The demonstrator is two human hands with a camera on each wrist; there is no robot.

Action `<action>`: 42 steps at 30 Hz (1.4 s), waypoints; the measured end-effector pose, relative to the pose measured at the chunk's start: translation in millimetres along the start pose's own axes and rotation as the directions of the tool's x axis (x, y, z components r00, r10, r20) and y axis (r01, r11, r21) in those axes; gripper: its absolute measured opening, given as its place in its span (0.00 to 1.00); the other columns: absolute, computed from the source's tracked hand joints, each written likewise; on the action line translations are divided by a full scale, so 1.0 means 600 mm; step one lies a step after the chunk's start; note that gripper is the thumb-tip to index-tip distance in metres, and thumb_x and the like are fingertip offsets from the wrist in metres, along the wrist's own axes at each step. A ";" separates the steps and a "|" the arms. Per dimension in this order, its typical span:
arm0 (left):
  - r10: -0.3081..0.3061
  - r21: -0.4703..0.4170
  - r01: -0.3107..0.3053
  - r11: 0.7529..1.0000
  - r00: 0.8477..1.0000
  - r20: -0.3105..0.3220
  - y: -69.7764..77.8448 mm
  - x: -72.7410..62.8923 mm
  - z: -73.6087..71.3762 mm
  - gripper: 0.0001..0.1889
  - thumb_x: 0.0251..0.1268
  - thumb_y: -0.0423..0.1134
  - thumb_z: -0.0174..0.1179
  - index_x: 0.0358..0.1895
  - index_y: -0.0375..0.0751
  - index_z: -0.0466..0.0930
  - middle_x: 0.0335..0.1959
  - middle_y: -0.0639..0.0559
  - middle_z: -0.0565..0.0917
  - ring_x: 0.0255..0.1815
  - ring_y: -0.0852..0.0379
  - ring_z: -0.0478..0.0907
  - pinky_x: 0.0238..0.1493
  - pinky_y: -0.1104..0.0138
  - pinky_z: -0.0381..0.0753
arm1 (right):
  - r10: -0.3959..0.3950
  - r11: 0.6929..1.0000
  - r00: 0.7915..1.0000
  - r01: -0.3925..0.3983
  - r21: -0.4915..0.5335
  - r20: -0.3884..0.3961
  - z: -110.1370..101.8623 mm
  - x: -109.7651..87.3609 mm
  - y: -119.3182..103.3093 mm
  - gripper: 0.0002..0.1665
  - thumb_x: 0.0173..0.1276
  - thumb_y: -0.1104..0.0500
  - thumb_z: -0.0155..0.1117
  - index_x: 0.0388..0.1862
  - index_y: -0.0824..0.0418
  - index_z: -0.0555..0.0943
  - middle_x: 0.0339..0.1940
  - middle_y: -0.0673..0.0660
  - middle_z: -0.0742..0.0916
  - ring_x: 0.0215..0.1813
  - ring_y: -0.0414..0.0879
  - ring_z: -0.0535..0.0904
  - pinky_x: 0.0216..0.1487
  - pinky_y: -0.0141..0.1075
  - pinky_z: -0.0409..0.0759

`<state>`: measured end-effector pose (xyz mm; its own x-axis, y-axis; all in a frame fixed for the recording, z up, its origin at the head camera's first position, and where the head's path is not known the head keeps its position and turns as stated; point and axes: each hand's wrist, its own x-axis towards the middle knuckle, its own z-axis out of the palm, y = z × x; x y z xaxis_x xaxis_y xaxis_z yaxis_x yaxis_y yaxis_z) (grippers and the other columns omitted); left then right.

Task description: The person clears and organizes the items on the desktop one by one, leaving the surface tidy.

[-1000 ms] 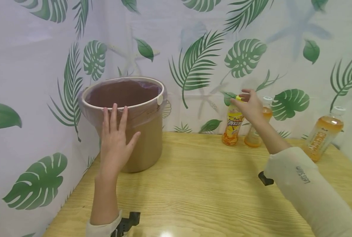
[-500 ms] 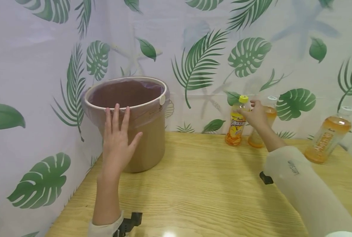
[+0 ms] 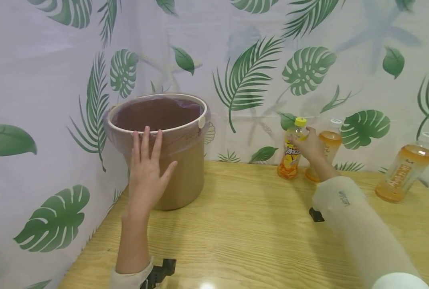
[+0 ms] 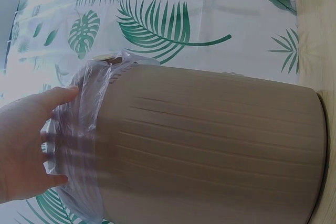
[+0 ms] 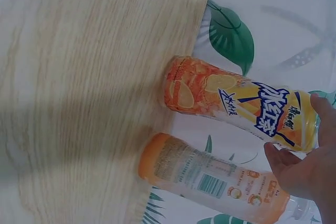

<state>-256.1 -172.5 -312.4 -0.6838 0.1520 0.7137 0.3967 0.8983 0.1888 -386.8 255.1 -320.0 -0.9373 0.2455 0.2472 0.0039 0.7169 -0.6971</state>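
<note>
My left hand [image 3: 144, 180] lies with straight, spread fingers against the near side of a brown trash bin [image 3: 180, 176], the fingertips at its pale rim. A thin clear bag [image 4: 84, 129] lines the bin and folds over its rim beside that hand in the left wrist view. At the back right, my right hand [image 3: 312, 144] holds the upper part of a yellow-capped iced tea bottle [image 3: 290, 158], thumb and fingers on either side of it. This bottle [image 5: 231, 100] has an orange and yellow label in the right wrist view. It stands nearly upright.
A white-capped bottle of orange drink [image 3: 330, 140] stands just right of the held one, partly behind the right hand. Another such bottle [image 3: 403, 172] stands farther right. The wooden table [image 3: 236, 224] meets a leaf-patterned sheet [image 3: 250, 24] at the back and left.
My right hand has come down from above the yellow cap to the bottle's upper body and taken hold there. The left hand stays at the bin. The head view has shifted slightly.
</note>
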 end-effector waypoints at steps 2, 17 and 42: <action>0.004 -0.004 -0.004 1.000 1.000 -0.004 0.001 0.000 0.000 0.42 0.64 0.49 0.56 0.74 0.46 0.39 0.73 0.51 0.29 0.70 0.50 0.22 0.67 0.50 0.39 | 0.013 1.000 1.000 -0.013 0.017 0.004 0.002 0.000 0.004 0.50 0.66 0.46 0.56 0.71 0.69 0.42 0.65 0.75 0.61 0.63 0.69 0.58 0.59 0.58 0.61; 0.025 -0.023 -0.025 0.999 0.999 -0.022 0.004 0.001 0.000 0.43 0.63 0.48 0.57 0.74 0.47 0.39 0.73 0.50 0.31 0.70 0.50 0.23 0.67 0.52 0.38 | -0.009 1.000 0.999 0.010 0.021 -0.031 -0.005 -0.021 0.012 0.49 0.66 0.46 0.57 0.72 0.67 0.44 0.63 0.76 0.63 0.59 0.69 0.63 0.56 0.58 0.64; 0.022 -0.023 -0.022 0.999 0.999 -0.025 0.002 0.000 0.000 0.43 0.63 0.48 0.57 0.73 0.46 0.40 0.73 0.49 0.31 0.71 0.49 0.23 0.67 0.52 0.38 | -0.207 0.973 0.978 0.206 0.103 0.004 -0.032 -0.090 -0.053 0.49 0.64 0.43 0.58 0.72 0.64 0.46 0.62 0.76 0.65 0.59 0.68 0.66 0.52 0.55 0.71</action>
<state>-255.5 -171.7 -312.2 -0.6593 0.1610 0.7345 0.4258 0.8850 0.1882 -329.9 231.6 -298.4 -0.9191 0.0891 0.3838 -0.2249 0.6811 -0.6968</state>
